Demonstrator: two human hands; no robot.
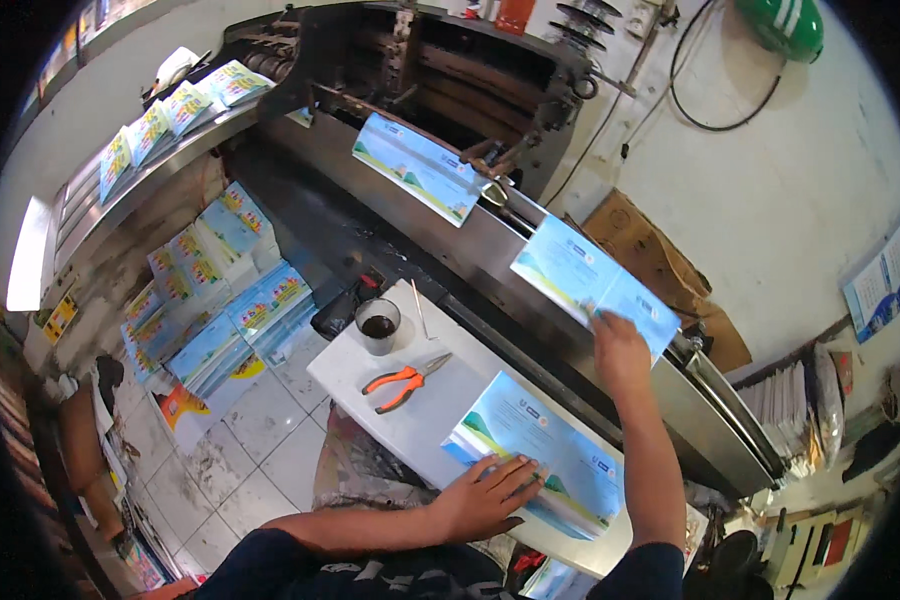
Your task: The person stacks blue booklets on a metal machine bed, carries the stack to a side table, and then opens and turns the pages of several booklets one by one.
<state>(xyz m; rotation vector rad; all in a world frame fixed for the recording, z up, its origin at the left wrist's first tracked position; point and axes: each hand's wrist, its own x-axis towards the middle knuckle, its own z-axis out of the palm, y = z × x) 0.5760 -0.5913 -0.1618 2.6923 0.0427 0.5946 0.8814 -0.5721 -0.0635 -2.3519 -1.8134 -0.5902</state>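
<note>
My left hand (pixel 485 497) lies with its fingers spread on a stack of blue printed sheets (pixel 540 440) at the front of a white table. Further up and to the right, my right hand (pixel 620 350) grips the lower edge of a folded printed sheet (pixel 595 275), its fingers bent and partly hidden from above. That sheet lies opened out over the metal rail of a machine, showing two light-blue panels with green hills. Another printed sheet (pixel 417 168) hangs over the same rail further left, close to the machine's dark mechanism (pixel 450 70).
Orange-handled pliers (pixel 407 382) and a glass of dark drink (pixel 378 325) are on the white table (pixel 345 365), beside a thin stick (pixel 419 308). Stacks of printed booklets (pixel 210 290) stand on the tiled floor at left. More booklets (pixel 150 130) rest on a metal delivery shelf. Torn cardboard (pixel 650 260) leans behind the rail.
</note>
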